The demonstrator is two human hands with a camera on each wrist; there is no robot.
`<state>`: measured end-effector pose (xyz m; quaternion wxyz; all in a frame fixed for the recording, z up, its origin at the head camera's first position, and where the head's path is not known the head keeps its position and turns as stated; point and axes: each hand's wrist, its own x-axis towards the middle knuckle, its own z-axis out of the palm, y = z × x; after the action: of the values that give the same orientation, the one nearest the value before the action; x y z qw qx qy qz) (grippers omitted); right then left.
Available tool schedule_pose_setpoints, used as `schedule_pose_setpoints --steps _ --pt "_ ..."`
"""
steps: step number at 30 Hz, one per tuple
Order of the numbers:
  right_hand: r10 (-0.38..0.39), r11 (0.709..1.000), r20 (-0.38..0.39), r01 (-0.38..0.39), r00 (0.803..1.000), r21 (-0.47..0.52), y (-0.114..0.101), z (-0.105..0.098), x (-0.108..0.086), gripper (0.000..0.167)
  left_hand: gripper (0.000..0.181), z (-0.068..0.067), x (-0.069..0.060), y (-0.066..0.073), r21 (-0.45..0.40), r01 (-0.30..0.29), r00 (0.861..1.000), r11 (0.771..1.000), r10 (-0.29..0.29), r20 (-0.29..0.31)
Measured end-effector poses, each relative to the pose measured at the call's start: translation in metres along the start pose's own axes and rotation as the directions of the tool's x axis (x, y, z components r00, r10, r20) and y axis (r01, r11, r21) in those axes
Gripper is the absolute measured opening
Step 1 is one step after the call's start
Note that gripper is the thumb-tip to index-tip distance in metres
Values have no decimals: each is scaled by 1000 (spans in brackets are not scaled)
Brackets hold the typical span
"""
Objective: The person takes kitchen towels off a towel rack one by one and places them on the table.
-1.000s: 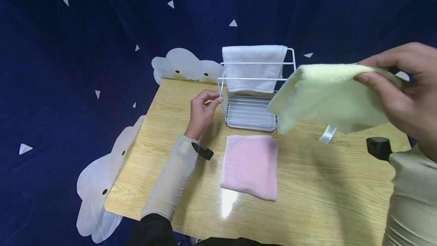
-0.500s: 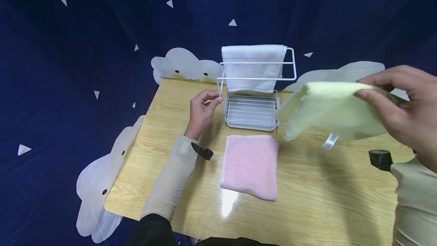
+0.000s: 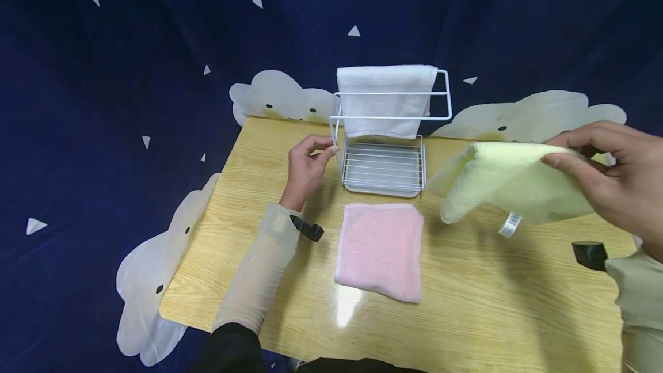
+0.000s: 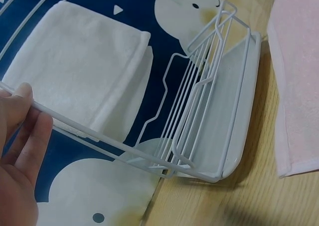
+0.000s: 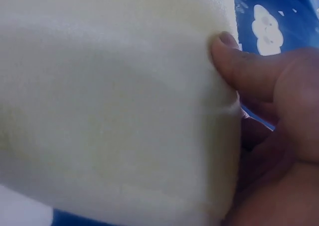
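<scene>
A white wire rack (image 3: 391, 118) with a drip tray (image 3: 382, 191) at its base stands toward the back of the table. My left hand (image 3: 307, 168) pinches the rack's left upright between thumb and fingers, as the left wrist view also shows. Over the rack's rear bar hangs a folded white towel (image 3: 385, 80). At the right, my right hand (image 3: 618, 166) grips a folded pale yellow towel (image 3: 518, 180) by its upper edge, above the table and apart from the rack. A small label hangs from it. In the right wrist view the yellow towel (image 5: 114, 111) fills most of the picture.
A folded pink towel (image 3: 380, 252) lies flat on the wooden table (image 3: 481, 315) in front of the rack. Cloud-shaped panels (image 3: 285, 96) line the table's back and left edges. Behind hangs a dark blue cloth (image 3: 300, 16) with white triangles.
My right hand has lowered the yellow towel and drawn it to the right, away from the rack. The left hand keeps its hold on the upright.
</scene>
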<state>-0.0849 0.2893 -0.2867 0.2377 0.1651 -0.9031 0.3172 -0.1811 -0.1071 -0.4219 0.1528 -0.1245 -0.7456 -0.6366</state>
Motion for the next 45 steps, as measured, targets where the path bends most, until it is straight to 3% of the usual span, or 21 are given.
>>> schedule_pose_setpoints --steps 9,17,23,31,45 --pt "47 999 32 -47 998 -8 20 6 -10 15 9 0 1 1 -4 5 1000 1000 -5 -6" --pt "151 983 116 -137 982 -122 33 11 -17 11 9 -1 0 0 -5 5 1000 1000 -6 -10" --pt "110 990 158 -95 981 -104 42 17 -21 13 9 0 0 0 -7 15 1000 1000 -15 -7" --pt "126 991 225 -113 966 -72 54 28 -25 14 10 1 0 0 1 19 1000 1000 -19 -4" --pt "151 988 269 -134 951 -80 65 46 -31 10 10 0 0 1 -1 -1 1000 1000 1 4"
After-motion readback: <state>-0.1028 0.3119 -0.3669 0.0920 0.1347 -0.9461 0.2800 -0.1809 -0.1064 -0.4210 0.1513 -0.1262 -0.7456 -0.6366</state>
